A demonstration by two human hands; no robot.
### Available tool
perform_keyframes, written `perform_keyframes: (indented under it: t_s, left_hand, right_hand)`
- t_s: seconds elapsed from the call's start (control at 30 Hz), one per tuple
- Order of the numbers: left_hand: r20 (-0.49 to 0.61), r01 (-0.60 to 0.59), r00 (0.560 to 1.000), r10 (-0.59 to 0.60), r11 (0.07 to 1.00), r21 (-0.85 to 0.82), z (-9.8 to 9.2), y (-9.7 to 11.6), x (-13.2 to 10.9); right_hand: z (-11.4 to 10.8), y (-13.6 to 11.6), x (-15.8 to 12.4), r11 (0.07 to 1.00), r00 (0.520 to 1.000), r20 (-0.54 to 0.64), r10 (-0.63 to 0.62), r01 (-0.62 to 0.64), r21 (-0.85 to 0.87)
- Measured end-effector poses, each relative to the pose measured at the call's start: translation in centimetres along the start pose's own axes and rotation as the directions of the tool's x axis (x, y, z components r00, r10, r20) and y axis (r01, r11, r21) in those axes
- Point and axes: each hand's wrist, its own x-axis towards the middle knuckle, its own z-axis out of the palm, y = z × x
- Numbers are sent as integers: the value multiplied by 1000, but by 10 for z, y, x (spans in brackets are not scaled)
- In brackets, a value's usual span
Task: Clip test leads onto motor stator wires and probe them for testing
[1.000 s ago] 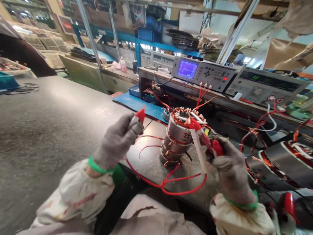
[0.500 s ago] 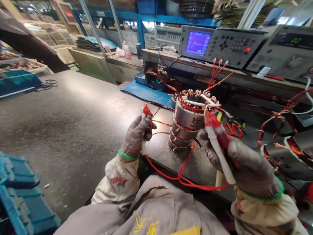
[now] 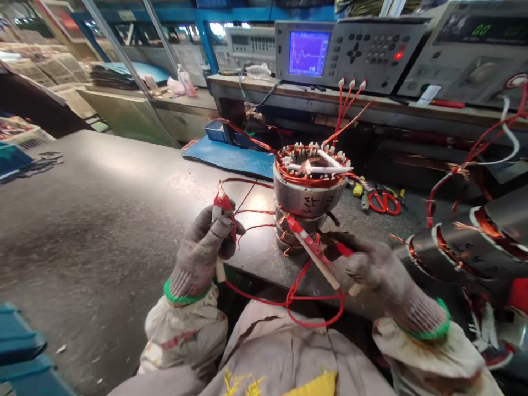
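My left hand (image 3: 198, 245), in a grey glove, is closed around a red-tipped test clip (image 3: 223, 202). A reddish-brown wire runs from this clip's tip to a stack of wound motor stators (image 3: 311, 198). My right hand (image 3: 373, 269), also gloved, grips another red-and-white test clip (image 3: 310, 242). Its red tip points up and left, in front of the lower stators; I cannot tell whether it touches a wire. A red lead (image 3: 256, 301) loops below both hands at the bench edge. White sleeves (image 3: 325, 169) lie across the top stator's copper windings.
A tester with a waveform screen (image 3: 309, 53) stands on the shelf behind, red leads plugged in. Red-handled scissors (image 3: 384, 202) lie right of the stack. More stators (image 3: 466, 253) lie on their side at the right. A blue mat (image 3: 235, 157) is behind; blue bins (image 3: 20, 335) stand lower left.
My right hand has moved its clip down and left, from beside the top stator to the lower stators. My left hand still holds its clip. The view has shifted a little.
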Motion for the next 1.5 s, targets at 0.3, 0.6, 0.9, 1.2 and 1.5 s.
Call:
perform_keyframes:
  t_s: [0.3,0.6,0.9,1.2,1.5]
  left_hand:
    - [-59,-5,998,3,999,-33,13,4,1]
    - [-32,10,999,-11,999,-39,10,7,0]
    - [-9,5,1000,-6,999,-54,7,0,2]
    - [-6,8,1000,-8,997,-79,8,0,-3]
    - [-11,-80,997,79,991,-103,12,-4,3]
  right_hand:
    - [-15,33,91,748,759,-465,-456,44,-662]
    - [-29,65,130,806,724,-540,-429,37,-590]
    - [-27,63,134,816,729,-545,-413,31,-577]
    - [-25,56,130,826,714,-573,-402,13,-563]
    - [-22,28,100,868,800,-549,-243,-74,-491]
